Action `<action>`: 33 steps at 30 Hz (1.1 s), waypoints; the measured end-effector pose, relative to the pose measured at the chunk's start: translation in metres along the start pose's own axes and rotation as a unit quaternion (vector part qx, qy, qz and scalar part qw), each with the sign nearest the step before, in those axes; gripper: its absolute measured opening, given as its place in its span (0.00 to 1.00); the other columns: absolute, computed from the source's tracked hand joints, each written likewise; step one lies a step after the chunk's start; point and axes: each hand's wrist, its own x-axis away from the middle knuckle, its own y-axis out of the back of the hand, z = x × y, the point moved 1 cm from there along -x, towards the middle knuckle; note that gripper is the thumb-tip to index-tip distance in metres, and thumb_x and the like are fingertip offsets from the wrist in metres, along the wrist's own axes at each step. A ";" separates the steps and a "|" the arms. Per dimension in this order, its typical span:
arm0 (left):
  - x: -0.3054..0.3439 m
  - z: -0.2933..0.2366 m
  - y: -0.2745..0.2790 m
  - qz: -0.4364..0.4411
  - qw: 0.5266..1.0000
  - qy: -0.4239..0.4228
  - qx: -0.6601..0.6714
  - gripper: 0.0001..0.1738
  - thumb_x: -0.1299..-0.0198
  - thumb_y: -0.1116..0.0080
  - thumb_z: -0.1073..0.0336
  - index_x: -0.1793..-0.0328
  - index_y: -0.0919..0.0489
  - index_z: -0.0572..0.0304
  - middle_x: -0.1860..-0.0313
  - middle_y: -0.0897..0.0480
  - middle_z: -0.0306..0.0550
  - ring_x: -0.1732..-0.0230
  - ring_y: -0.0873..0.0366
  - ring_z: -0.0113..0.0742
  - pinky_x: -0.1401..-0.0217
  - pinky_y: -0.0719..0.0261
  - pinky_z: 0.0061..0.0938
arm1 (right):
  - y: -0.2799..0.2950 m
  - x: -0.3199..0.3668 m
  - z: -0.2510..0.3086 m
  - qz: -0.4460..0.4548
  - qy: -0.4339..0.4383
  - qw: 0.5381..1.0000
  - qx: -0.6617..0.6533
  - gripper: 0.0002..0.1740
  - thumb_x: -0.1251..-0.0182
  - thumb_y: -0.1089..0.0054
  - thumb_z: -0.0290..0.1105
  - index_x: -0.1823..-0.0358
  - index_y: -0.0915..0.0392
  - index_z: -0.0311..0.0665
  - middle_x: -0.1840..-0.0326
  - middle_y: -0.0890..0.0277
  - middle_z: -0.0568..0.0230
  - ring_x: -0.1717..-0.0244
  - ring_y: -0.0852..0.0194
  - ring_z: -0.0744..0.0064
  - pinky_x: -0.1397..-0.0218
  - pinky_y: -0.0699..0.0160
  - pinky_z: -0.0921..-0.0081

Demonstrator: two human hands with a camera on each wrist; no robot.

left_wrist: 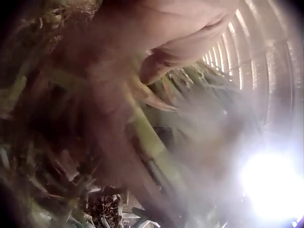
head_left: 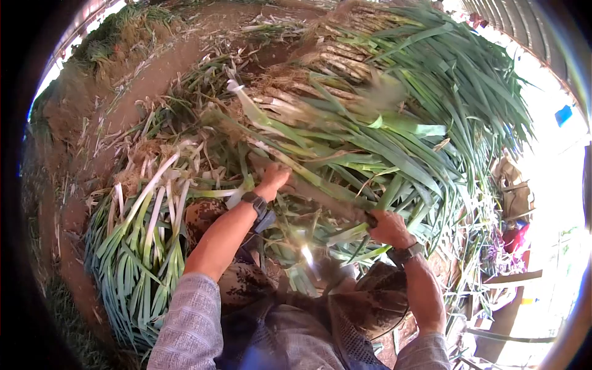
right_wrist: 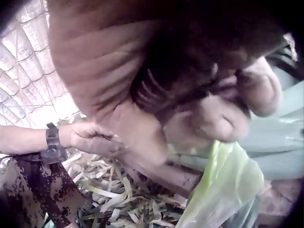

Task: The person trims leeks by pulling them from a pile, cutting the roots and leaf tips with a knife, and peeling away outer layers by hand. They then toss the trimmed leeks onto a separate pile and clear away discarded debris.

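In the head view my left hand (head_left: 273,179) is curled at the root-side part of a leek (head_left: 302,169) that slants down to the right. The left wrist view shows the thumb beside its pale green stalk (left_wrist: 148,135). To the right, my right hand (head_left: 390,228) has its fingers curled, with a light green leaf (right_wrist: 223,185) hanging from under the fingertips in the right wrist view. A long, blurred brownish strip (head_left: 327,196) spans between both hands; I cannot tell what it is. Another leek (head_left: 250,111) with a white end lies just beyond.
A large heap of leeks (head_left: 431,92) fills the far right, roots pointing left. A bundle with white shanks (head_left: 157,216) lies beside the left knee. Leaf scraps (right_wrist: 114,199) litter the ground between the legs. Bare soil (head_left: 132,83) runs along the left.
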 end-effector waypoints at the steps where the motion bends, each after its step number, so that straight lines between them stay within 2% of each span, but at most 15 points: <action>1: -0.002 0.001 -0.001 -0.005 1.000 0.004 0.004 0.18 0.30 0.47 0.62 0.41 0.29 0.66 0.51 0.21 0.54 0.57 0.15 0.47 0.62 0.09 0.44 | 0.000 -0.001 -0.006 0.047 0.005 0.998 0.038 0.18 0.48 0.41 0.36 0.55 0.17 0.42 0.65 0.18 0.47 0.59 0.17 0.44 0.54 0.19 0.54; 4: -0.001 0.000 -0.011 -0.055 0.995 -0.003 0.086 0.17 0.30 0.47 0.63 0.41 0.28 0.66 0.50 0.21 0.54 0.58 0.14 0.45 0.67 0.10 0.42 | -0.005 0.004 -0.008 0.024 0.070 0.997 0.025 0.17 0.46 0.40 0.38 0.55 0.18 0.42 0.64 0.18 0.46 0.59 0.18 0.44 0.55 0.19 0.54; 8: -0.008 0.000 -0.025 -0.093 0.987 -0.071 0.106 0.15 0.31 0.46 0.63 0.45 0.26 0.65 0.53 0.19 0.52 0.58 0.14 0.41 0.75 0.15 0.36 | 0.001 -0.001 -0.024 -0.075 0.013 0.995 -0.057 0.20 0.48 0.34 0.41 0.54 0.18 0.41 0.60 0.18 0.47 0.55 0.19 0.44 0.51 0.21 0.54; 11: -0.028 0.012 -0.013 -0.090 0.988 0.012 0.124 0.11 0.34 0.40 0.62 0.50 0.20 0.60 0.61 0.17 0.43 0.67 0.17 0.34 0.79 0.24 0.32 | 0.006 0.002 -0.028 -0.051 0.010 0.997 -0.055 0.22 0.48 0.32 0.42 0.52 0.18 0.42 0.60 0.18 0.48 0.54 0.19 0.45 0.50 0.21 0.54; 12: -0.028 0.009 -0.015 -0.090 0.988 0.010 0.126 0.11 0.34 0.40 0.62 0.50 0.20 0.60 0.61 0.17 0.43 0.67 0.17 0.34 0.79 0.24 0.32 | 0.008 0.002 -0.027 -0.038 0.012 0.998 -0.047 0.22 0.48 0.32 0.42 0.51 0.19 0.42 0.60 0.17 0.48 0.54 0.19 0.45 0.50 0.21 0.54; 14: -0.026 0.004 -0.020 -0.044 0.979 0.002 0.201 0.14 0.37 0.35 0.59 0.51 0.19 0.59 0.64 0.17 0.40 0.70 0.20 0.30 0.77 0.23 0.32 | 0.007 0.000 -0.032 -0.039 0.016 0.998 -0.056 0.23 0.48 0.33 0.41 0.50 0.19 0.43 0.60 0.18 0.48 0.55 0.19 0.45 0.51 0.21 0.54; 15: -0.022 -0.003 -0.021 0.017 0.983 -0.021 0.181 0.22 0.38 0.33 0.55 0.45 0.21 0.60 0.55 0.18 0.46 0.60 0.18 0.36 0.65 0.17 0.37 | 0.011 0.003 -0.029 -0.038 0.016 0.997 -0.063 0.22 0.48 0.34 0.41 0.50 0.19 0.43 0.61 0.18 0.48 0.55 0.19 0.45 0.51 0.21 0.54; 16: -0.019 -0.005 -0.028 0.018 0.983 -0.021 0.180 0.22 0.38 0.33 0.55 0.45 0.21 0.60 0.55 0.18 0.46 0.60 0.18 0.36 0.65 0.17 0.37 | 0.013 0.005 -0.028 -0.037 0.015 0.997 -0.070 0.21 0.47 0.34 0.41 0.51 0.19 0.43 0.61 0.18 0.48 0.56 0.19 0.45 0.52 0.21 0.54; 18: -0.013 -0.004 -0.046 0.039 0.966 -0.065 0.248 0.29 0.38 0.33 0.55 0.37 0.28 0.65 0.43 0.23 0.51 0.50 0.21 0.47 0.58 0.14 0.41 | 0.007 0.005 -0.027 -0.071 0.035 0.995 -0.058 0.22 0.47 0.33 0.42 0.52 0.18 0.42 0.62 0.18 0.49 0.58 0.19 0.45 0.54 0.21 0.54; 19: -0.016 0.003 -0.046 0.080 0.972 -0.043 0.216 0.39 0.34 0.39 0.45 0.27 0.37 0.59 0.33 0.31 0.55 0.38 0.26 0.53 0.40 0.20 0.50 | 0.006 0.004 -0.026 -0.104 0.056 0.992 -0.047 0.22 0.47 0.33 0.43 0.52 0.18 0.42 0.64 0.18 0.49 0.59 0.19 0.45 0.55 0.21 0.55; 22: -0.001 0.013 -0.061 0.131 0.947 -0.001 0.293 0.40 0.34 0.44 0.39 0.28 0.37 0.63 0.33 0.30 0.56 0.39 0.26 0.53 0.46 0.17 0.49 | 0.007 0.002 -0.019 -0.125 0.042 0.991 -0.033 0.19 0.47 0.33 0.42 0.55 0.18 0.42 0.64 0.18 0.50 0.60 0.19 0.45 0.57 0.22 0.54; 23: 0.003 0.015 -0.064 0.163 0.955 -0.011 0.246 0.44 0.33 0.54 0.31 0.26 0.38 0.60 0.31 0.31 0.56 0.38 0.26 0.52 0.37 0.23 0.52 | 0.008 0.003 -0.017 -0.133 0.047 0.989 -0.038 0.19 0.47 0.33 0.42 0.55 0.18 0.41 0.65 0.18 0.50 0.60 0.19 0.45 0.57 0.21 0.54; 29: 0.022 0.014 -0.085 0.158 0.961 0.012 0.226 0.41 0.31 0.59 0.31 0.26 0.37 0.56 0.32 0.29 0.53 0.35 0.29 0.47 0.33 0.29 0.49 | 0.005 -0.008 -0.011 -0.141 0.061 0.987 -0.040 0.19 0.45 0.33 0.42 0.54 0.18 0.41 0.64 0.17 0.49 0.60 0.19 0.45 0.56 0.21 0.55; 32: 0.019 0.020 -0.088 0.184 0.961 -0.026 0.203 0.39 0.30 0.59 0.32 0.26 0.36 0.53 0.31 0.29 0.51 0.34 0.31 0.46 0.32 0.32 0.48 | 0.009 -0.012 -0.004 -0.113 0.048 0.990 -0.063 0.19 0.46 0.33 0.40 0.54 0.18 0.41 0.64 0.17 0.50 0.59 0.19 0.46 0.55 0.21 0.56; 33: 0.021 0.016 -0.088 0.188 0.959 -0.002 0.214 0.35 0.30 0.55 0.37 0.28 0.33 0.52 0.33 0.27 0.48 0.36 0.28 0.43 0.36 0.28 0.46 | 0.010 -0.015 -0.004 -0.114 0.049 0.990 -0.062 0.19 0.46 0.33 0.40 0.54 0.18 0.41 0.64 0.17 0.50 0.59 0.19 0.46 0.55 0.21 0.56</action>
